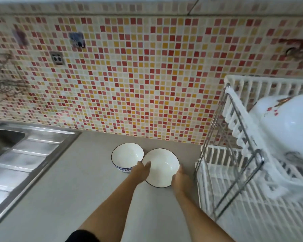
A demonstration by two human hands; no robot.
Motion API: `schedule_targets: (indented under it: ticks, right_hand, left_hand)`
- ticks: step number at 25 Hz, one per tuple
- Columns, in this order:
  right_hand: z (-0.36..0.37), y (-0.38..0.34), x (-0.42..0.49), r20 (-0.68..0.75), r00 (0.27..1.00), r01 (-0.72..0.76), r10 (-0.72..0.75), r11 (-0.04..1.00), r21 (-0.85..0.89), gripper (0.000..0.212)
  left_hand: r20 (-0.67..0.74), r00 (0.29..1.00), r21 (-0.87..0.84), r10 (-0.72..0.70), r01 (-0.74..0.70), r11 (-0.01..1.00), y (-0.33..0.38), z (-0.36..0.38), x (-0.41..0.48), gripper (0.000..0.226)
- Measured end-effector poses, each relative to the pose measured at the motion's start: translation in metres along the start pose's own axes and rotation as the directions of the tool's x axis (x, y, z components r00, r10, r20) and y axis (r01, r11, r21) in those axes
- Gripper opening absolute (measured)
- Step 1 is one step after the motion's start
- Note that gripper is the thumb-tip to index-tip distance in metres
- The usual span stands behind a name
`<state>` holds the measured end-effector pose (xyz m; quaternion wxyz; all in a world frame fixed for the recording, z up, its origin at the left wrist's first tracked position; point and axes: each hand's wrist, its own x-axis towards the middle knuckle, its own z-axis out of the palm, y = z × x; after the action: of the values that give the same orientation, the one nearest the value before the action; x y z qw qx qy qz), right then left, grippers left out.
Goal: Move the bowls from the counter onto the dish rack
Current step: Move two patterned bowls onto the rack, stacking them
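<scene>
Two white bowls stand side by side on the grey counter (63, 198). The larger bowl (162, 165) has a thin dark rim; my left hand (141, 172) grips its left edge and my right hand (179, 179) grips its right edge. The smaller bowl (127, 157), white inside with a blue pattern outside, touches the larger one on its left. The white two-tier dish rack (234, 180) with a chrome frame stands at the right, its upper tier holding an upturned white dish (290, 126) with red flower marks.
A steel sink with a ribbed drainboard (23, 159) fills the left side. A mosaic tiled wall (129, 75) rises right behind the bowls. The rack's lower tier (252, 217) shows bare white slats near me.
</scene>
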<state>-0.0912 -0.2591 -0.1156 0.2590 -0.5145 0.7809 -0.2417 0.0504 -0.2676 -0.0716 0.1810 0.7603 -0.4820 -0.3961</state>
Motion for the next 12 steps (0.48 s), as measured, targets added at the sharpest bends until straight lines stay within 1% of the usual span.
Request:
schedule_targets:
  ticks: [1, 3, 5, 6, 8, 9, 12]
  right_hand:
    - [-0.005, 0.0, -0.012, -0.006, 0.997, 0.08, -0.08, 0.996, -0.031, 0.044]
    - [-0.019, -0.005, -0.042, -0.043, 0.969, 0.242, -0.243, 0.97, -0.027, 0.055]
    - [-0.036, -0.013, -0.077, -0.07, 0.939, 0.337, -0.336, 0.941, 0.002, 0.056]
    - [-0.045, -0.019, -0.096, -0.097, 0.92, 0.383, -0.379, 0.924, 0.023, 0.056]
    - [-0.068, -0.031, -0.129, -0.177, 0.865, 0.488, -0.469, 0.869, 0.082, 0.053]
    - [-0.081, -0.04, -0.144, -0.225, 0.834, 0.537, -0.504, 0.835, 0.118, 0.051]
    - [-0.12, -0.066, -0.181, -0.367, 0.727, 0.675, -0.58, 0.702, 0.227, 0.046]
  left_hand:
    - [-0.031, 0.999, 0.006, 0.043, -0.043, 0.999, -0.001, -0.006, -0.011, 0.058]
    - [-0.086, 0.987, 0.065, 0.134, -0.128, 0.99, -0.004, -0.021, -0.041, 0.062]
    - [-0.143, 0.971, 0.078, 0.194, -0.184, 0.98, -0.007, -0.035, -0.081, 0.063]
    - [-0.189, 0.957, 0.044, 0.218, -0.214, 0.976, -0.007, -0.043, -0.103, 0.062]
    - [-0.316, 0.901, -0.047, 0.297, -0.328, 0.944, -0.004, -0.061, -0.146, 0.059]
    - [-0.374, 0.862, -0.084, 0.343, -0.4, 0.913, -0.001, -0.07, -0.164, 0.058]
    - [-0.509, 0.742, -0.203, 0.437, -0.596, 0.777, 0.018, -0.097, -0.225, 0.049]
